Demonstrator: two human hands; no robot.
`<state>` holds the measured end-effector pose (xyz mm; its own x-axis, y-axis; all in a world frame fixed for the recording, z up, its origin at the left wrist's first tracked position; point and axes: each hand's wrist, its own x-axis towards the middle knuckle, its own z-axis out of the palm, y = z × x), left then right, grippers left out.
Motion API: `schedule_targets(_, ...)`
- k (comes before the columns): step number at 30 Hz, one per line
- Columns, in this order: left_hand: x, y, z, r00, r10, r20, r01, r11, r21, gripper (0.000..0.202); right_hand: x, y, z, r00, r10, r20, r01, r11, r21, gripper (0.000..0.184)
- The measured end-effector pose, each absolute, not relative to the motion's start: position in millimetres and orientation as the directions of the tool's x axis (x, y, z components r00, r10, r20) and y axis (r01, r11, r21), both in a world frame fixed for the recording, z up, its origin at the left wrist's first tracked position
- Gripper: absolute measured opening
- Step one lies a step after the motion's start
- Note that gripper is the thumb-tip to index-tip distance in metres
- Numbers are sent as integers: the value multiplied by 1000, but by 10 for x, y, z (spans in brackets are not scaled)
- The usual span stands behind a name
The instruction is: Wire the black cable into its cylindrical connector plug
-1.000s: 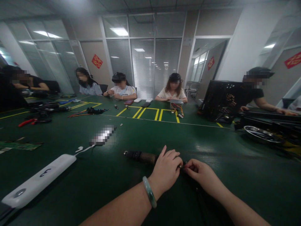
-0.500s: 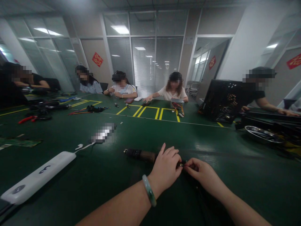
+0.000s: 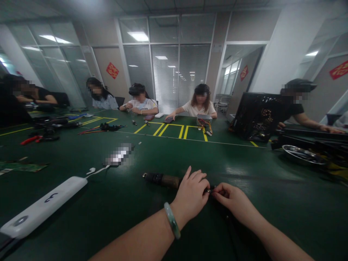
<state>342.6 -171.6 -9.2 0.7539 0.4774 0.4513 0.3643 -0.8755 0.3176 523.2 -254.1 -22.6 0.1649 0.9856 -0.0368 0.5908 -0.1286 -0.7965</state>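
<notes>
Grip closed tight: left hand, a green bangle on its wrist, and right hand pinch a small metal connector between them, low over the glossy green bench, just beside a dark cylinder with a brown band.

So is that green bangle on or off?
On: the green bangle circles the left wrist, right behind the left hand.
</notes>
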Motion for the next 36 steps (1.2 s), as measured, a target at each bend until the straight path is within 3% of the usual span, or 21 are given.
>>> schedule_targets(7,3437,-1720,-105,741,487,462,368,-870,328,17,5241,-2532,-263,152,988,-21,585,-107,-804,17)
schedule_targets(17,3431,-1709,-95,762,467,448,358,-881,310,8,5237,-2541,-246,152,988,-20,586,-106,-803,18)
schedule_targets(28,3429,-1728,-74,756,480,446,354,-872,338,16,5234,-2541,-237,152,988,-36,584,-119,-803,16)
schedule_targets(36,3443,-1722,-87,764,465,448,364,-883,296,11,5216,-2543,-226,157,987,-29,573,-115,-811,17)
